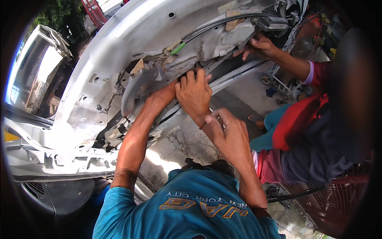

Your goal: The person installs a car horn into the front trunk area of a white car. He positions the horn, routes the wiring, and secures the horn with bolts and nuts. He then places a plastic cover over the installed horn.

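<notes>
My left arm reaches up to a white vehicle body panel (159, 36). My left hand (172, 90) goes in under the panel's lower edge, next to a curved grey piece (137, 89), and its fingers are hidden. Over it lies a co-worker's hand (193, 92) with bent fingers, a thin band at its wrist. My right hand (229, 133) hangs in front of that co-worker's forearm, thumb and forefinger apart, with no object visible in it. Whether it touches the forearm I cannot tell. Further right, the co-worker's other hand (258, 46) is at the panel's edge.
A black cable (223, 20) and a green piece (178, 48) are on the panel. The co-worker (306, 131) stands close on my right. A red slatted metal thing (338, 203) is at lower right, a dark grey rounded part (59, 195) at lower left. Cracked concrete (191, 139) lies below.
</notes>
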Action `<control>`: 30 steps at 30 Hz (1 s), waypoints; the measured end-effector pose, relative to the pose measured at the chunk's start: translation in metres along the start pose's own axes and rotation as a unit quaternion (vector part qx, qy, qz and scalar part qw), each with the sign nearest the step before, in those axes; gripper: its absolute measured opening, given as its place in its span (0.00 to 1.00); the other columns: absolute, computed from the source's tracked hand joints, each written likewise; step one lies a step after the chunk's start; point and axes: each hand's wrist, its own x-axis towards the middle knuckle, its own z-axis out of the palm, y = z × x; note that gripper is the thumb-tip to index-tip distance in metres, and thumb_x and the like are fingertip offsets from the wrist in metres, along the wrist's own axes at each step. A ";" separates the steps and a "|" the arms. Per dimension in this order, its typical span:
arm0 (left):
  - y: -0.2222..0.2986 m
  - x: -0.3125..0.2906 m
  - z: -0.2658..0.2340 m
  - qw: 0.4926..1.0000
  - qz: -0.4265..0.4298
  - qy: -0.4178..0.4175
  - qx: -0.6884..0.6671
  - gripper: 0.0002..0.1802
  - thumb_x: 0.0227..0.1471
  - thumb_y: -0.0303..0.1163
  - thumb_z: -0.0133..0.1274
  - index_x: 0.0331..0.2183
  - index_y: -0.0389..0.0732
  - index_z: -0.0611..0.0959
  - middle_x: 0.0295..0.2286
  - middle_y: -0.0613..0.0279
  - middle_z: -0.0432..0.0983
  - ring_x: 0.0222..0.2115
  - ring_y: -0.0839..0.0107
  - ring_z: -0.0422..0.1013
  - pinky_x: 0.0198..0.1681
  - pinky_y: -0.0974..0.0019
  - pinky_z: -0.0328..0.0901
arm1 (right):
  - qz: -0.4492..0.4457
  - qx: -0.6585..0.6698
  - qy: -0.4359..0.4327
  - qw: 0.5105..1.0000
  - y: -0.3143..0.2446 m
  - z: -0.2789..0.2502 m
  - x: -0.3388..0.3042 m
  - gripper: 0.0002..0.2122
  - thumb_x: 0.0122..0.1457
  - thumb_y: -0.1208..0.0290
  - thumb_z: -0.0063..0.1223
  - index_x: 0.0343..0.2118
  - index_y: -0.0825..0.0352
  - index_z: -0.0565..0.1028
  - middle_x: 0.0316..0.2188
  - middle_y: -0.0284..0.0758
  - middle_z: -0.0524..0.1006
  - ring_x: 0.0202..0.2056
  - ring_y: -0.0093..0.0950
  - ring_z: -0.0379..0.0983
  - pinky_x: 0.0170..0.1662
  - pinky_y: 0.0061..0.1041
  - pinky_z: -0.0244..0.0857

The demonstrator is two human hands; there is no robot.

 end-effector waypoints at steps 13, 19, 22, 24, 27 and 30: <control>0.028 -0.007 -0.018 0.992 -0.103 -0.068 -0.019 0.21 0.49 0.40 0.62 0.37 0.30 0.82 0.36 0.41 0.78 0.41 0.44 0.74 0.44 0.50 0.67 | 0.092 0.109 -0.169 0.975 0.085 0.004 0.132 0.16 0.54 0.61 0.64 0.36 0.71 0.78 0.22 0.30 0.75 0.25 0.19 0.69 0.28 0.22 0.62; 0.023 -0.019 -0.020 0.989 -0.119 -0.075 -0.053 0.14 0.54 0.38 0.56 0.34 0.36 0.82 0.32 0.43 0.80 0.37 0.47 0.77 0.40 0.49 0.69 | 0.029 -0.083 -0.081 0.993 0.054 0.022 0.121 0.18 0.51 0.60 0.66 0.27 0.75 0.76 0.20 0.44 0.78 0.22 0.38 0.76 0.27 0.36 0.67; 0.029 -0.025 -0.024 0.990 -0.124 -0.067 -0.015 0.13 0.54 0.37 0.55 0.33 0.36 0.83 0.32 0.45 0.80 0.37 0.49 0.78 0.39 0.49 0.70 | -0.051 -0.207 -0.017 0.977 0.004 0.029 0.090 0.18 0.51 0.61 0.63 0.30 0.75 0.74 0.23 0.55 0.77 0.31 0.53 0.78 0.34 0.48 0.69; 0.033 -0.027 -0.025 0.989 -0.131 -0.061 -0.015 0.12 0.54 0.36 0.55 0.32 0.37 0.83 0.31 0.45 0.80 0.36 0.49 0.78 0.37 0.49 0.71 | -0.104 -0.234 -0.014 0.967 -0.002 0.035 0.089 0.18 0.52 0.61 0.62 0.32 0.75 0.74 0.23 0.54 0.78 0.31 0.52 0.78 0.35 0.48 0.69; 0.041 -0.032 -0.027 0.989 -0.127 -0.058 0.045 0.10 0.54 0.34 0.53 0.32 0.38 0.83 0.28 0.47 0.81 0.33 0.50 0.79 0.34 0.49 0.72 | -0.110 -0.224 -0.040 0.968 0.010 0.049 0.108 0.18 0.52 0.62 0.62 0.34 0.75 0.74 0.26 0.55 0.78 0.34 0.53 0.78 0.36 0.48 0.69; 0.045 -0.041 -0.037 0.992 -0.116 -0.028 0.047 0.08 0.53 0.32 0.53 0.30 0.39 0.83 0.26 0.48 0.81 0.30 0.50 0.79 0.31 0.51 0.73 | -0.074 -0.222 -0.099 0.967 0.005 0.043 0.120 0.21 0.53 0.60 0.62 0.38 0.77 0.75 0.29 0.56 0.79 0.36 0.54 0.78 0.40 0.47 0.70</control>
